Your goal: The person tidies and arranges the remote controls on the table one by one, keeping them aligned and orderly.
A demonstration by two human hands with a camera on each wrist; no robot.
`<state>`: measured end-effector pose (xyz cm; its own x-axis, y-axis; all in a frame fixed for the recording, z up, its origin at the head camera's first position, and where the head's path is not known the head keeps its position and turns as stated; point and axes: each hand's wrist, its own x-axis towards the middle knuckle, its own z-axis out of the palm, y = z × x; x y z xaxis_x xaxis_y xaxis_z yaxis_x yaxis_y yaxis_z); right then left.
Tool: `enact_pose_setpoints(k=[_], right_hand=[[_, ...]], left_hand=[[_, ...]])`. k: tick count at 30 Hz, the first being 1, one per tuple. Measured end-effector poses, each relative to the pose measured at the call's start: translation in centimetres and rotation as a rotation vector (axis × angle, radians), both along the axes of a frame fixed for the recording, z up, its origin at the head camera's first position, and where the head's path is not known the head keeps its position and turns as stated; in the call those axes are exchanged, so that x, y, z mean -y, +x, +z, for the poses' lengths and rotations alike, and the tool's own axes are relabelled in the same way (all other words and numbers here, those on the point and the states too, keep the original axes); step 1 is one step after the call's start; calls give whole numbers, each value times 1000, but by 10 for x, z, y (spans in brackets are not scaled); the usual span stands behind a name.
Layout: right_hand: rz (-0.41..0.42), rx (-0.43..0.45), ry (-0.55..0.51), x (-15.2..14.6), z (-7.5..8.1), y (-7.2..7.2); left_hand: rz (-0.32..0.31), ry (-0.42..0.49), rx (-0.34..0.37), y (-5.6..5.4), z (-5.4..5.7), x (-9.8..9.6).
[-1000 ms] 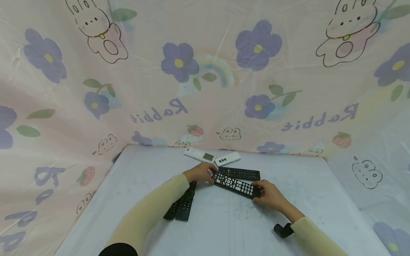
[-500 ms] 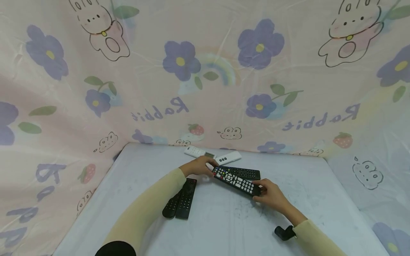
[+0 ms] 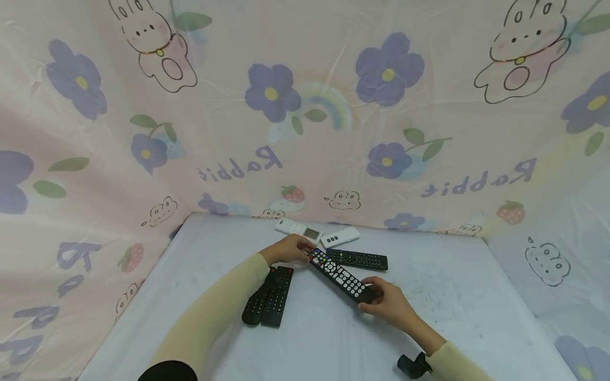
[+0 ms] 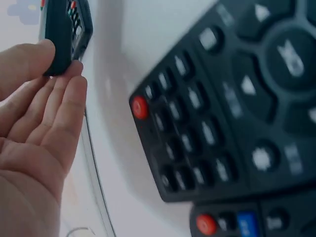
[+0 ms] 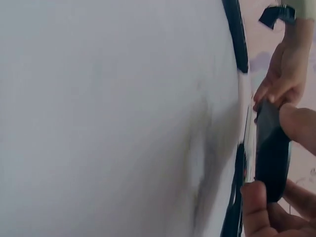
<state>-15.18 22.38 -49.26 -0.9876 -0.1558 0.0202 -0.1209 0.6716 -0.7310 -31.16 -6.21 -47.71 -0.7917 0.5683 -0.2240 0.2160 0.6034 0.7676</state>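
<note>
Both hands hold a black remote control (image 3: 339,275) with white, red and coloured buttons, its button side up, slanting between them. My left hand (image 3: 287,250) pinches its far left end; in the left wrist view the thumb and fingers meet at that end of the remote (image 4: 59,47). My right hand (image 3: 389,304) grips the near right end. In the right wrist view the dark end of the remote (image 5: 272,148) lies between thumb and fingers. Just behind it lies another black remote control (image 3: 359,259), apart from the hands.
Two black remotes, one slimmer (image 3: 278,296) and one with a rounded end (image 3: 255,307), lie side by side left of centre. At the back are a white remote with a screen (image 3: 296,228) and a smaller white remote (image 3: 340,237). A patterned curtain (image 3: 314,153) encloses the white table (image 3: 329,344).
The held remote's right end has swung left and toward me with my right hand, so it slants more steeply. My left hand has shifted slightly left. More of the black remote behind shows.
</note>
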Motion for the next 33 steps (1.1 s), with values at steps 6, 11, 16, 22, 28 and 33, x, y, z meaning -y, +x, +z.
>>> enact_pose_setpoints(k=[6, 11, 16, 22, 28, 33], right_hand=[[26, 49, -51, 20, -1, 9], [46, 79, -110, 41, -7, 18], [95, 141, -207, 63, -6, 27], [128, 236, -312, 88, -3, 32], [130, 229, -315, 109, -7, 32], [111, 202, -307, 125, -12, 31]], left_hand=[[24, 14, 12, 0, 1, 10], [22, 19, 16, -1, -2, 17], [23, 15, -5, -3, -6, 21], [39, 17, 6, -2, -8, 22], [43, 10, 15, -3, -14, 23], [48, -4, 4, -2, -15, 26]])
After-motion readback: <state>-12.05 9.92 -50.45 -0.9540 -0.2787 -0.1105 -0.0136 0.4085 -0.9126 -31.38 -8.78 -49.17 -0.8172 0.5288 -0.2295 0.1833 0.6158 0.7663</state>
